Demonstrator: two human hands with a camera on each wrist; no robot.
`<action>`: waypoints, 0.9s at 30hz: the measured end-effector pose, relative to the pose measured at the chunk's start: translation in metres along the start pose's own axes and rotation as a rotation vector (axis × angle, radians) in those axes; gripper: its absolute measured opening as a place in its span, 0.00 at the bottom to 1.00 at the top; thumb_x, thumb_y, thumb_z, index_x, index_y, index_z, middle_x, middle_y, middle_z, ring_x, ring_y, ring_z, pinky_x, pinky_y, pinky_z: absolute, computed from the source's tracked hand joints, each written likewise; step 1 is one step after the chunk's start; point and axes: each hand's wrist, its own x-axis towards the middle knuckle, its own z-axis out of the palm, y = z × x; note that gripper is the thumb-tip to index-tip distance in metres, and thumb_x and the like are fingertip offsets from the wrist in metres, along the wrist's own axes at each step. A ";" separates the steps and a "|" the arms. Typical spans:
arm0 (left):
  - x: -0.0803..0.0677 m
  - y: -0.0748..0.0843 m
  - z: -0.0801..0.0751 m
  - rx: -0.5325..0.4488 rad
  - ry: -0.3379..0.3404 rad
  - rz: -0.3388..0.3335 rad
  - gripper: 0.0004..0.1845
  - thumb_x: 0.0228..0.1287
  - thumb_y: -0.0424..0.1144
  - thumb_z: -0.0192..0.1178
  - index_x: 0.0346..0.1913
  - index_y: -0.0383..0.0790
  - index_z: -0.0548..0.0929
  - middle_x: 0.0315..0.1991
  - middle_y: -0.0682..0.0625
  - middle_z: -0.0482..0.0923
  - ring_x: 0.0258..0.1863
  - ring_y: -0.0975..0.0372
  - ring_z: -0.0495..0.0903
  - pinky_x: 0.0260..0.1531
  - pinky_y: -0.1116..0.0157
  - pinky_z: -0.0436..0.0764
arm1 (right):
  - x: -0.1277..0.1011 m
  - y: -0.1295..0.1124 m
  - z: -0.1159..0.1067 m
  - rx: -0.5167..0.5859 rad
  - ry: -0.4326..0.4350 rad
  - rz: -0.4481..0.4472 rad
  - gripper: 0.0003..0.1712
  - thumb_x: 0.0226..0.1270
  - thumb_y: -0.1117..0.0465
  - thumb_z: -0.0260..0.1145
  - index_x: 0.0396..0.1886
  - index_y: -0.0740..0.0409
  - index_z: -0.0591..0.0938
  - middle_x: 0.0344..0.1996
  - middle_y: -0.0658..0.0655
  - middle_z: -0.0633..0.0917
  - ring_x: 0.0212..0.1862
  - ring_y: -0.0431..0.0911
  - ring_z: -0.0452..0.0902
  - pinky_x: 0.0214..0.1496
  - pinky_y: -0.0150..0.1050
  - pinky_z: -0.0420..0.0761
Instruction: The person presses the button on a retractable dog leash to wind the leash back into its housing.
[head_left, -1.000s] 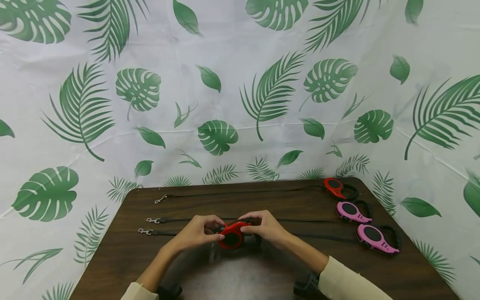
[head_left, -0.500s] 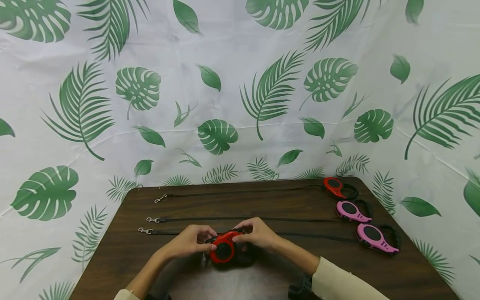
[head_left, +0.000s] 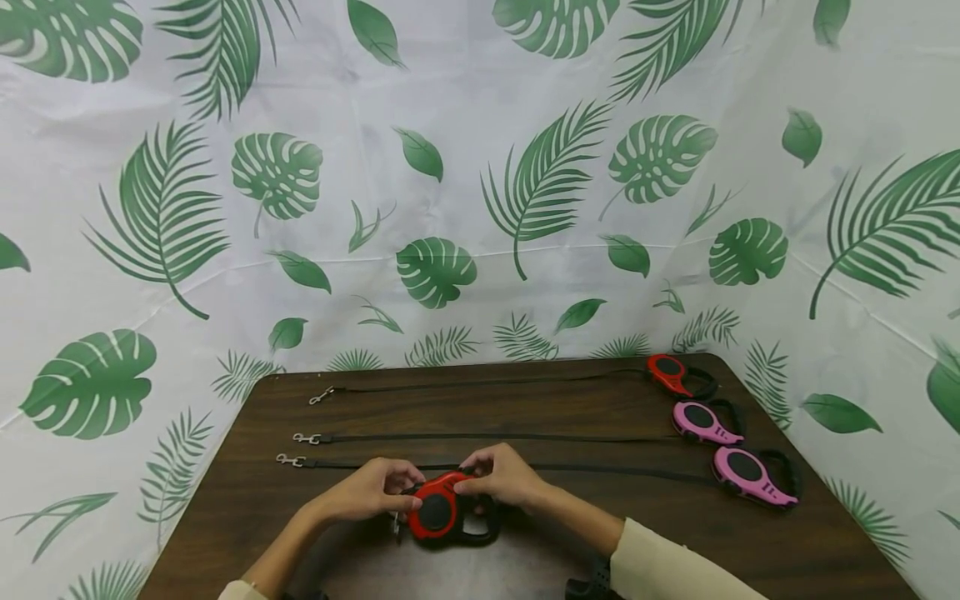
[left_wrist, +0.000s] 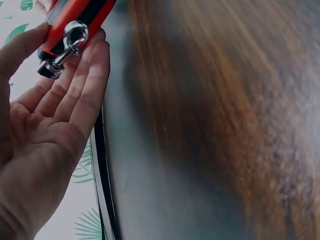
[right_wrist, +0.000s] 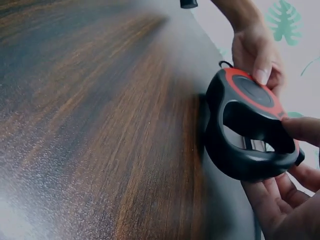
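A red and black retractable dog leash [head_left: 437,510] is held between both hands in the middle of the head view. My left hand [head_left: 367,493] pinches the end of its round case, thumb on the dark disc side and fingers behind. From that end hangs a metal snap hook [left_wrist: 71,42], plain in the left wrist view. With thumb and fingers, my right hand [head_left: 501,477] grips the red case where it meets the black loop handle [right_wrist: 245,162]. The right wrist view shows the handle's opening facing the camera, with my right fingers beneath it.
Behind the hands, three leashes are stretched across the brown table [head_left: 247,508]. On the right lie their cases: a red one [head_left: 667,372], a pink one [head_left: 705,422] and a nearer pink one [head_left: 750,475]. Their snap hooks [head_left: 306,440] lie left. A leaf-print cloth [head_left: 480,167] hangs behind.
Both hands have drawn the red leash nearer to me and a little left. It has turned so that its black handle and dark disc show more. The leashes behind lie as before.
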 end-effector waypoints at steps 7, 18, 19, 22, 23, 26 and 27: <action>-0.002 -0.002 -0.003 0.036 -0.003 -0.006 0.16 0.71 0.35 0.69 0.55 0.30 0.83 0.39 0.49 0.88 0.34 0.65 0.86 0.37 0.69 0.84 | 0.005 0.001 0.003 -0.238 0.101 -0.050 0.16 0.59 0.56 0.83 0.43 0.58 0.91 0.26 0.46 0.82 0.29 0.39 0.74 0.30 0.30 0.73; -0.004 -0.003 -0.005 0.161 0.022 0.004 0.18 0.68 0.39 0.73 0.56 0.34 0.85 0.42 0.51 0.87 0.40 0.68 0.82 0.44 0.68 0.83 | 0.007 0.002 0.007 -0.373 0.128 -0.087 0.17 0.57 0.54 0.84 0.42 0.57 0.91 0.25 0.42 0.81 0.29 0.34 0.74 0.33 0.30 0.75; -0.004 -0.003 -0.005 0.170 0.026 0.005 0.18 0.68 0.40 0.74 0.56 0.34 0.85 0.42 0.52 0.87 0.40 0.68 0.82 0.44 0.68 0.83 | 0.006 0.002 0.007 -0.382 0.129 -0.092 0.18 0.57 0.53 0.84 0.42 0.57 0.91 0.25 0.42 0.82 0.29 0.34 0.74 0.34 0.30 0.75; -0.004 -0.004 -0.005 0.187 0.035 0.008 0.18 0.66 0.40 0.75 0.55 0.35 0.86 0.42 0.52 0.87 0.41 0.68 0.82 0.45 0.67 0.84 | 0.006 0.001 0.007 -0.401 0.125 -0.106 0.18 0.56 0.53 0.85 0.42 0.57 0.91 0.27 0.43 0.83 0.30 0.33 0.75 0.34 0.31 0.76; -0.004 -0.004 -0.004 0.191 0.037 0.012 0.19 0.66 0.40 0.75 0.54 0.35 0.86 0.42 0.52 0.87 0.41 0.68 0.83 0.45 0.67 0.85 | 0.005 0.001 0.007 -0.407 0.124 -0.108 0.18 0.56 0.53 0.85 0.42 0.57 0.91 0.27 0.43 0.84 0.30 0.34 0.76 0.34 0.31 0.77; -0.005 -0.003 -0.003 0.198 0.039 0.019 0.19 0.65 0.41 0.76 0.54 0.35 0.86 0.42 0.51 0.87 0.42 0.67 0.83 0.46 0.65 0.86 | 0.005 0.002 0.007 -0.419 0.121 -0.108 0.19 0.55 0.52 0.85 0.42 0.56 0.92 0.27 0.43 0.84 0.30 0.33 0.76 0.34 0.31 0.77; -0.005 -0.003 -0.003 0.201 0.038 0.023 0.19 0.65 0.41 0.76 0.53 0.35 0.86 0.42 0.51 0.87 0.42 0.67 0.83 0.46 0.65 0.86 | 0.006 0.003 0.008 -0.425 0.122 -0.113 0.19 0.55 0.52 0.85 0.42 0.56 0.92 0.27 0.43 0.84 0.29 0.33 0.76 0.33 0.31 0.77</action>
